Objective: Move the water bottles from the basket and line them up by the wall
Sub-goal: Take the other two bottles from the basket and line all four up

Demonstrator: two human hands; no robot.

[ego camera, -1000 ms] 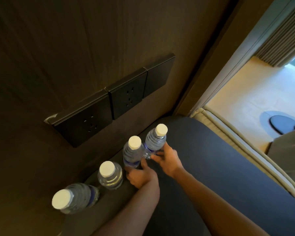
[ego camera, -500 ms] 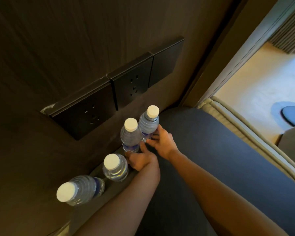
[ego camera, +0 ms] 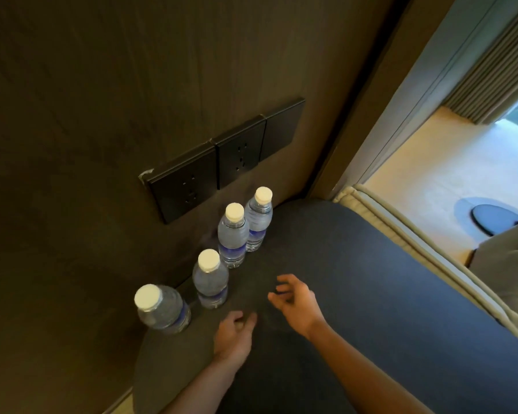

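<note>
Dark wood-look wall on the left with a black outlet strip at about 11 o'clock, and four clear water bottles with white caps sit upright in a row along it on the dark tabletop: nearest bottle at 8 o'clock, second bottle, third bottle, then the far bottle toward 12. Left hand is at 6 o'clock, fingers loosely curled and holding nothing, and the right hand sits just right of it, fingers half open and empty, both clear of the bottles.

Clear glossy plastic bottles with matt white caps stand on matt dark tabletop by wood-grain wall.
</note>
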